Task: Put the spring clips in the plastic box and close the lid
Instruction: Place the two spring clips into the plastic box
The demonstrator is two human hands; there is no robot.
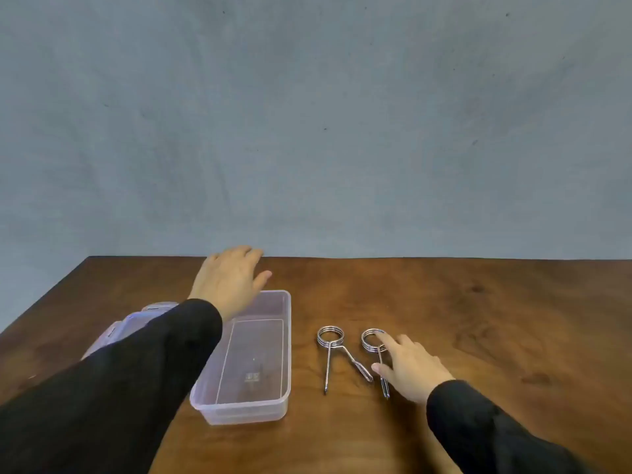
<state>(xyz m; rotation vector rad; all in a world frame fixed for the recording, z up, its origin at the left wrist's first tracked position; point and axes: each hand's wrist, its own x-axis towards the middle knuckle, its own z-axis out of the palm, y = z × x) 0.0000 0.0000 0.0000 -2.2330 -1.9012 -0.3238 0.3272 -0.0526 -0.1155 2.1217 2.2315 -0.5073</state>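
1. The right hand (408,366) lies low over the table (478,319), fingers spread and unclenched, gripping nothing. Its forefinger reaches onto the coil of the right spring clip (373,350), and its thumb sits just beside that clip's legs.

2. That clip lies directly under and ahead of the right hand: coil at the far end by the fingertip, legs running back toward the person past the thumb. So its long axis runs roughly along the hand's own line, and I judge a pinch across the legs or coil needs little turning of the wrist.

3. Just beyond the thumb side lies the left spring clip (333,354), coil far and legs splayed toward the person. The two clips are close but apart.

4. Further to that same side stands the plastic box (280,398), open, long axis also running away from the person. Nothing is in it; only a small label shows through its clear floor.

5. The left hand (229,282) hovers above the box's far end, palm down, fingers loose, holding nothing. It is well apart from both clips, so the right hand is plainly nearer.

6. Under the left sleeve, on the box's outer side, lies the lid (136,323), off and partly hidden.
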